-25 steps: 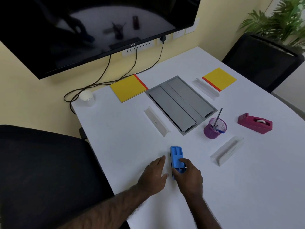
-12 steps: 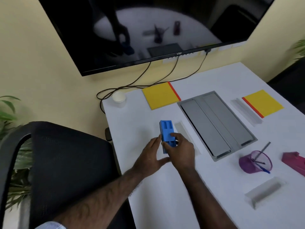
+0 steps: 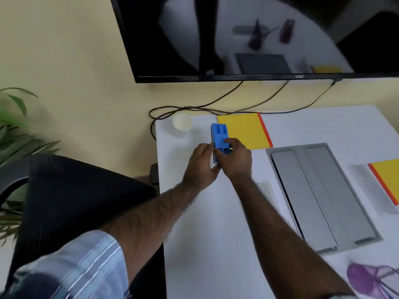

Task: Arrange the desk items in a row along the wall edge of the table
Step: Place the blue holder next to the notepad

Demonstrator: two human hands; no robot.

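You see a blue organiser (image 3: 220, 138); a yellow pad (image 3: 241, 130) edged orange-red; a white surface (image 3: 207, 223); a blue-and-white striped sleeve (image 3: 86, 260).

Matt blue plastic organiser (image 3: 219, 138), smooth white table (image 3: 216, 234), glossy screen (image 3: 259, 35)

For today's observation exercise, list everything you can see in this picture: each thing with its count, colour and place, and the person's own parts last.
table: one, white, against the wall
blue organiser: one, blue, near the wall edge, held by both hands
notepads: two, yellow with red edge; one by the wall beside the organiser, one at the right edge of view
cup: one, white, far left table corner
grey panel: one, grey, set in the table centre
pen holder: one, purple mesh, bottom right
screen: one, black, on the wall
cables: black, below the screen
chair: one, black, left of the table
plant: one, green, far left
left hand: on the organiser
right hand: on the organiser
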